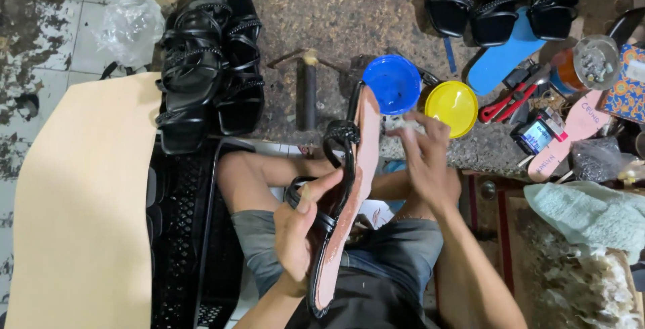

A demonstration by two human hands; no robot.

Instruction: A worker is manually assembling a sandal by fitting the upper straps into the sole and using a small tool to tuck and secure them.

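Above the lap, left hand (299,225) clamps sandal (342,194), sole upward; right hand (423,157) fingertips pinched, contents unclear, beside blue bowl (392,84); sole work underway.

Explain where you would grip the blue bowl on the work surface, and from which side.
Grip the blue bowl by its far rim, coming from above. It sits upright and open. The sandal in the left hand crowds its near-left edge, the right hand its near side, and the yellow bowl its right.
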